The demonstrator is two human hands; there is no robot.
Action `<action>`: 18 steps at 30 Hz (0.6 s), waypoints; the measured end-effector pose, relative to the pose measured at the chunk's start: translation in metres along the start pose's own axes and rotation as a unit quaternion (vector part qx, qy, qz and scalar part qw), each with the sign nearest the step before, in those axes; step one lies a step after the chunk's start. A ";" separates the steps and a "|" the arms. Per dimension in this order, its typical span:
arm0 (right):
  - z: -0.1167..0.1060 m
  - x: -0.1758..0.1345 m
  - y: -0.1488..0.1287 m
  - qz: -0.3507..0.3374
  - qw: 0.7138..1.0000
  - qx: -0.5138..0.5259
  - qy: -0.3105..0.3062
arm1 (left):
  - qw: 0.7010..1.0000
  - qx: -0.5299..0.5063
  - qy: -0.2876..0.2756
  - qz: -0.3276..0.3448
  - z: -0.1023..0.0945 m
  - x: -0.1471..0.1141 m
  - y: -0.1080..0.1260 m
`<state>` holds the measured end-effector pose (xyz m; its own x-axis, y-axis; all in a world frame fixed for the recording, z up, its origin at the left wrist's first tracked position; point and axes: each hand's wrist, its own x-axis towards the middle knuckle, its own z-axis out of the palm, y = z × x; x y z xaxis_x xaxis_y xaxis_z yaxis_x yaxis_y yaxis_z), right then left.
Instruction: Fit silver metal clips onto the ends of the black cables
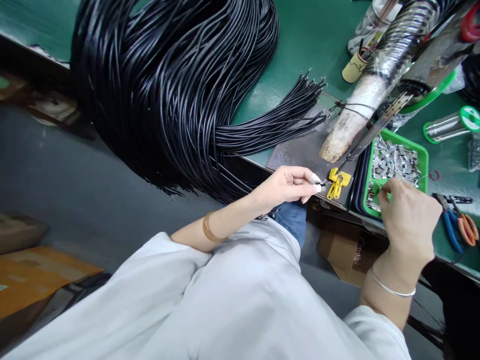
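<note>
My left hand (290,187) is closed in a pinch, white covers on its thumb and fingertip. Between them is the end of a black cable (320,184), with a small metal bit at its tip, touching or very near a yellow clip-like holder (338,183) on the bench edge. Under the holder lies a dark plate (296,152). My right hand (408,215) is closed over the front of a green tray (423,155) of small metal terminals (395,160). A thin silvery wire (423,176) shows at its fingers; it looks like solder.
A big bundle of black cables (168,90) covers the bench's left part, stripped ends (311,90) pointing right. Above the plate slopes a wrapped duct (360,112). Right of the tray are a solder spool (448,126) and pliers (452,230). A yellow cup (354,67) stands behind.
</note>
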<state>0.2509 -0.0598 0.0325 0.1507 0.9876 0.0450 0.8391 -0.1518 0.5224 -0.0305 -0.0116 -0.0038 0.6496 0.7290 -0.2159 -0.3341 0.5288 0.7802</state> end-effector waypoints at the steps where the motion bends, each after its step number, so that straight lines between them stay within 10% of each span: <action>1: -0.001 0.001 -0.001 0.000 1.000 -0.011 0.001 | 1.000 -0.001 0.010 0.001 0.000 0.001 0.001; 11: 0.022 0.009 0.012 0.032 0.985 0.112 0.131 | 0.993 0.083 0.004 0.087 0.010 0.005 -0.004; 18: -0.021 -0.026 -0.032 0.174 0.790 0.496 0.316 | 0.990 0.119 0.034 0.066 0.016 0.006 -0.005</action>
<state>0.2089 -0.0794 0.0326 0.4342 0.6547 0.6188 0.8485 -0.0664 -0.5251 -0.0140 -0.0167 0.0009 0.5612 0.8167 -0.1343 -0.2376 0.3145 0.9190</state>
